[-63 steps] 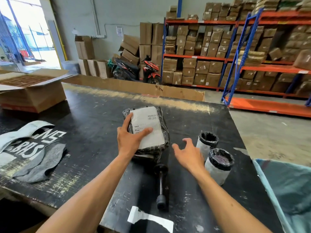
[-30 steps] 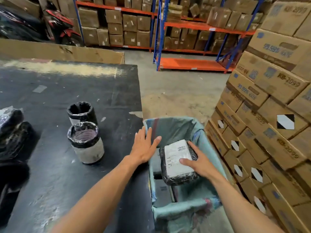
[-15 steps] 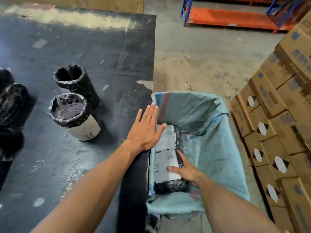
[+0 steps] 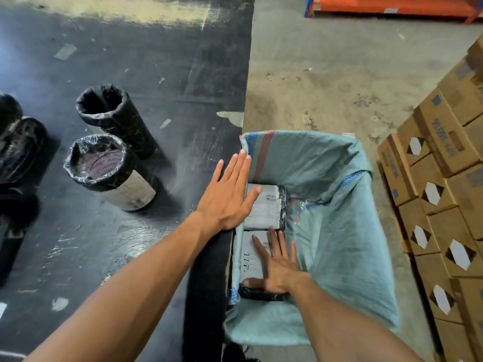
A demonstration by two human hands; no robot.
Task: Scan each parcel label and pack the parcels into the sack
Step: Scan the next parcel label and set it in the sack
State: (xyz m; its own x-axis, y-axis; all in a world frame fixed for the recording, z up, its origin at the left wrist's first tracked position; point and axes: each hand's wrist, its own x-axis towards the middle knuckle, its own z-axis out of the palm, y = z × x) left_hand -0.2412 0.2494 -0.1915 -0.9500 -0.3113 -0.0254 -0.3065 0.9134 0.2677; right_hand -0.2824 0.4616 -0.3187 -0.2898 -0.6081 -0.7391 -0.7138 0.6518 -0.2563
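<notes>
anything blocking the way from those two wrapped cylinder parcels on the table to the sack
Nothing visible does. Between the two cylinder parcels and the sack lies bare table; only the left hand rests flat at the table edge. The sack's right side is free.

Two bare forearms, left hand (image 4: 226,197) and right hand (image 4: 278,270) ungloved, no sleeves, watch or rings visible.
</notes>
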